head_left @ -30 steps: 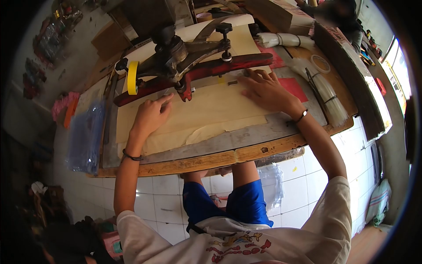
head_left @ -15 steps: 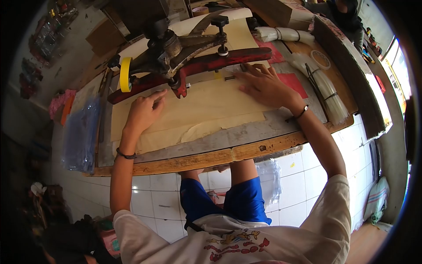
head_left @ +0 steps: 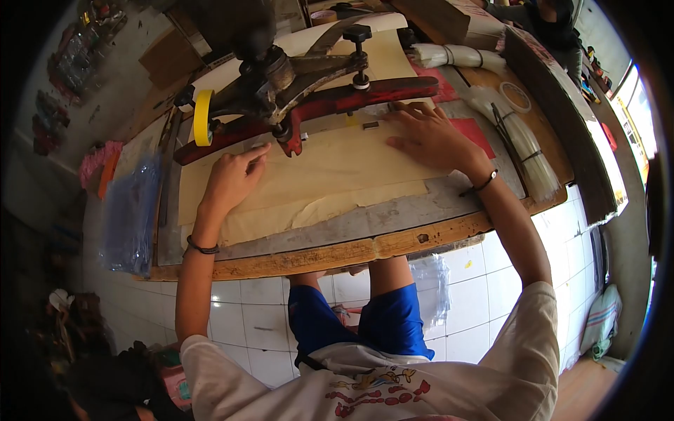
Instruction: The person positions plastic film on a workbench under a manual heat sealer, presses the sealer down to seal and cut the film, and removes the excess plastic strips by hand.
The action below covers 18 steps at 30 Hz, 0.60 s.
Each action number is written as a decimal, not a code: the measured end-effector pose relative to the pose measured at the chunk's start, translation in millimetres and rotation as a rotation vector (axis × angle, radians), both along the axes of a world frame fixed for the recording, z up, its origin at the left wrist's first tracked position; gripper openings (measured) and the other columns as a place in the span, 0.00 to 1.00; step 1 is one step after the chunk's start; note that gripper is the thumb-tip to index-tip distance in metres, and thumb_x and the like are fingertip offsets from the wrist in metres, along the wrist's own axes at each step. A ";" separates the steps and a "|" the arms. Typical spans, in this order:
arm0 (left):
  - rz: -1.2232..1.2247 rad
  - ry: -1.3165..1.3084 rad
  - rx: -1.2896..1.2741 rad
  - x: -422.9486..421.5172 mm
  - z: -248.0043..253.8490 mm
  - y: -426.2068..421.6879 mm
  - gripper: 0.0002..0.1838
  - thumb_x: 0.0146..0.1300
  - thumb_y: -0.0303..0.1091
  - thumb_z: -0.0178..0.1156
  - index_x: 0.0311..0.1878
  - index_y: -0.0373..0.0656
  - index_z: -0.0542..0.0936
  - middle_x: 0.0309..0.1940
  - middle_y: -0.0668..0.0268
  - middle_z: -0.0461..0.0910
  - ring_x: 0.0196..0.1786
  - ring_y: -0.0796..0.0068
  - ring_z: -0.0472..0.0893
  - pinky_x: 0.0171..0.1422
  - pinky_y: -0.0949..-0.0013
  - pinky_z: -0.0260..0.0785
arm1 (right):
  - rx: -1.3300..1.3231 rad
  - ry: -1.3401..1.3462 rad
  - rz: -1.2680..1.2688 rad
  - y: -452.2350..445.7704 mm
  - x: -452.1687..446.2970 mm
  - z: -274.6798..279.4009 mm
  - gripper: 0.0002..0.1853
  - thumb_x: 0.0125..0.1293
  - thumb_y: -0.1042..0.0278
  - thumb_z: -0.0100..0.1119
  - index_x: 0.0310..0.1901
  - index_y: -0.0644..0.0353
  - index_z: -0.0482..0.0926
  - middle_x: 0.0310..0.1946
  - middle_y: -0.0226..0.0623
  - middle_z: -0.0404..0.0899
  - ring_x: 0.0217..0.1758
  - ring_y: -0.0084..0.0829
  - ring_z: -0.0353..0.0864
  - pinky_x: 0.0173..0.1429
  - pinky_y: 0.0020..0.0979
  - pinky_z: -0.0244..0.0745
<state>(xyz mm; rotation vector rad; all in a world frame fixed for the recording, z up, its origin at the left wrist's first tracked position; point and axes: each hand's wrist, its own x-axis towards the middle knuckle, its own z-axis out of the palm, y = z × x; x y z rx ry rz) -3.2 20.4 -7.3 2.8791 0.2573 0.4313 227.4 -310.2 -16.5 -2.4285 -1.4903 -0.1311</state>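
My left hand [head_left: 235, 172] lies palm down on a cream sheet [head_left: 330, 175], its index finger and thumb stretched toward the red bar's near side. Farther right, my right hand [head_left: 435, 137] rests with fingers spread, their tips close to the bar's right end. The red metal bar [head_left: 316, 109] hangs from a dark press [head_left: 274, 77] above the sheet. A small dark piece [head_left: 370, 126] sits beside my right fingers. Clear, shiny material [head_left: 379, 109] shows near those fingertips; its extent is hard to make out.
A yellow tape roll [head_left: 203, 118] hangs on the press's left arm. Bundled clear strips [head_left: 519, 137] and a red sheet [head_left: 472, 137] lie at right. Clear bluish plastic [head_left: 130, 217] hangs over the left edge. A wooden edge [head_left: 316, 258] runs along the table's front.
The press's dark upper part now looks larger and blurrier, and its knob sits slightly farther right. Both hands keep nearly the same place; the whole view has shifted a little.
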 end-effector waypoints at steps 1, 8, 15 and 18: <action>-0.007 -0.009 -0.005 0.0 -0.1 0.1 0.16 0.71 0.36 0.63 0.59 0.50 0.88 0.25 0.51 0.83 0.22 0.57 0.82 0.29 0.59 0.71 | -0.002 0.001 -0.001 0.0 -0.4 0.6 0.28 0.78 0.44 0.56 0.72 0.49 0.75 0.79 0.47 0.63 0.84 0.48 0.55 0.85 0.51 0.49; -0.034 -0.055 -0.031 0.0 -3.1 1.0 0.16 0.71 0.35 0.63 0.59 0.49 0.87 0.27 0.51 0.85 0.24 0.58 0.84 0.30 0.60 0.73 | 0.044 0.037 0.041 -0.9 -1.1 2.7 0.29 0.79 0.43 0.54 0.74 0.49 0.73 0.80 0.49 0.63 0.84 0.48 0.55 0.85 0.52 0.49; -0.016 -0.019 -0.024 0.4 1.4 -2.0 0.16 0.71 0.36 0.64 0.59 0.48 0.88 0.28 0.51 0.85 0.27 0.58 0.86 0.33 0.60 0.76 | 0.016 -0.084 0.030 0.1 4.4 -11.3 0.31 0.80 0.39 0.47 0.75 0.49 0.69 0.80 0.46 0.63 0.85 0.47 0.54 0.84 0.57 0.45; -0.004 -0.001 -0.005 0.4 1.0 -0.4 0.16 0.71 0.36 0.64 0.60 0.50 0.87 0.26 0.52 0.84 0.27 0.57 0.86 0.33 0.59 0.76 | 0.057 -0.053 0.070 1.9 6.9 -11.7 0.30 0.80 0.40 0.47 0.73 0.50 0.70 0.78 0.45 0.65 0.83 0.47 0.57 0.83 0.56 0.47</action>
